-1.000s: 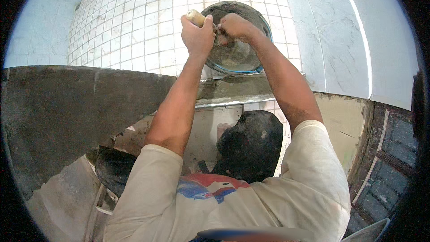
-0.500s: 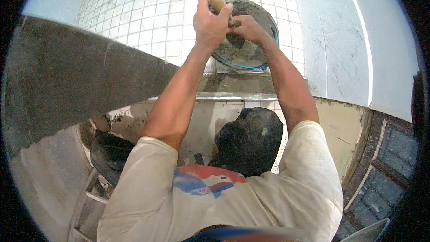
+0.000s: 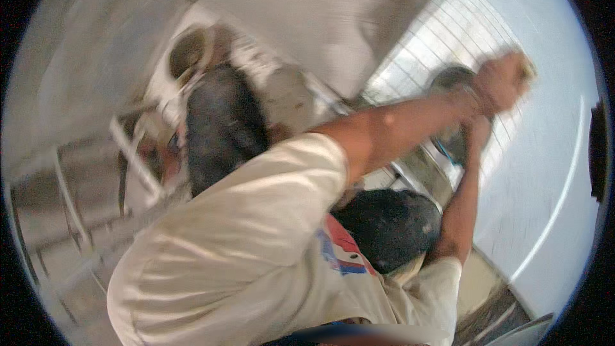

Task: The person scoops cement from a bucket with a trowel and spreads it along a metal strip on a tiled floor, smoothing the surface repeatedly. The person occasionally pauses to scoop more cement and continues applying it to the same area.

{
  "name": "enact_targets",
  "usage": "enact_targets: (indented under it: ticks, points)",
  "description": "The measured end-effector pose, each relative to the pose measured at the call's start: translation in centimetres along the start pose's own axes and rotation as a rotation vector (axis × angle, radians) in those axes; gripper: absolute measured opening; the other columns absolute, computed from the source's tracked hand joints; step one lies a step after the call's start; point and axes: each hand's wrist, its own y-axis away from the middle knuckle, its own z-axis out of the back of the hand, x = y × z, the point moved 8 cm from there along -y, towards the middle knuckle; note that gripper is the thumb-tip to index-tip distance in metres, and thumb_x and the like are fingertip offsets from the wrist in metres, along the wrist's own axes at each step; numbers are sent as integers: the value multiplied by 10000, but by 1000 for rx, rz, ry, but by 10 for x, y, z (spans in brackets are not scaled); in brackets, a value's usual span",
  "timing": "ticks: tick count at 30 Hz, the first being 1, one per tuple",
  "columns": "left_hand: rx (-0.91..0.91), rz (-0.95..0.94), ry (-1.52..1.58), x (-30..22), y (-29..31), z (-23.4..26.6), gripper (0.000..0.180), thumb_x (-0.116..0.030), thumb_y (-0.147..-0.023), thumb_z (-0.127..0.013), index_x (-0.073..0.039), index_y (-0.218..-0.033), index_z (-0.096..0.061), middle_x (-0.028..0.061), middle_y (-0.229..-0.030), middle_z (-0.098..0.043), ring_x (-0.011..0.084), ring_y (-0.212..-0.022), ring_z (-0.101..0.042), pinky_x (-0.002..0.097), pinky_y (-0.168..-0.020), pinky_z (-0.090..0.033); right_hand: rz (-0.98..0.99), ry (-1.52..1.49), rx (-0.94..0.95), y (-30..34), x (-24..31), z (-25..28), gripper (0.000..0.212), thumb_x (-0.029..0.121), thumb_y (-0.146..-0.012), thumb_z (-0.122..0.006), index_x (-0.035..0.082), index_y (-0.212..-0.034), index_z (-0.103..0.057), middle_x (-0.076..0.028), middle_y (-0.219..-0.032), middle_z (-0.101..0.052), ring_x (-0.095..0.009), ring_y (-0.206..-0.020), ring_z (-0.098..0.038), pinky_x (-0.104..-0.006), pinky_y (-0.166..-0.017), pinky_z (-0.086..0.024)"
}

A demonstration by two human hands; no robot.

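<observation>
My left hand (image 3: 504,82) reaches out to the far right and is smeared by motion. Its fingers are wrapped round a tool with a pale wooden handle (image 3: 529,69); the rest of that tool is hidden by the hand. Just below the left wrist is my right hand (image 3: 477,132), blurred, with its fingers mostly out of sight. Behind and beneath both forearms sits a round dark mortar tub (image 3: 451,77) with a blue line along its rim, partly covered by my left arm.
White square tiles (image 3: 419,41) surround the tub. A smooth pale wall (image 3: 554,128) rises at the right. A broad grey surface (image 3: 301,13) fills the top middle. Toward the left are a bucket-like container (image 3: 188,55) and a metal frame with rungs (image 3: 136,160).
The view has swung left, so hands, tub and tiles now appear farther right. The container and more of the metal frame have come into sight at the left.
</observation>
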Motion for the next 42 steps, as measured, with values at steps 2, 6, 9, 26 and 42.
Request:
enact_targets:
  ticks: [2,6,9,26,42]
  points:
    - [-86,-248,-12,-40,13,-28,293,-221,-872,-761,-93,-1061,-577,145,-1023,-638,365,-929,-676,496,-833,-535,14,145,-279,-15,-124,55,434,412,-957,-684,53,-1198,-725,-129,-1119,-761,-265,-1004,-707,-432,-883,-544]
    - [5,-122,-230,14,63,-36,356,-277,-764,-830,-129,-1018,-630,117,-1021,-648,317,-963,-698,478,-810,-555,-272,-144,91,-27,-98,35,421,393,-963,-687,52,-1208,-715,-117,-1088,-750,-246,-987,-705,-404,-866,-546]
    - [174,-238,-310,16,95,-24,358,-282,-760,-816,-125,-1051,-679,144,-1023,-650,352,-999,-710,474,-825,-586,-320,-319,145,-4,-84,58,411,378,-966,-690,52,-1215,-708,-108,-1064,-742,-231,-975,-703,-382,-852,-548]
    - [232,-234,180,-183,282,280,293,-272,-860,-788,-24,-1014,-775,157,-929,-765,297,-934,-760,439,-882,-578,-53,-259,473,34,83,121,374,247,-936,-625,-51,-1157,-670,-146,-1018,-727,-255,-843,-672,-380,-738,-541]
    - [-1101,1094,651,4,900,482,295,-233,-1029,-601,34,-1112,-695,152,-1028,-731,236,-995,-718,384,-850,-600,-387,-249,440,32,24,79,255,144,-842,-747,-28,-784,-567,-113,-651,-585,-203,-496,-531,-397,-419,-386]
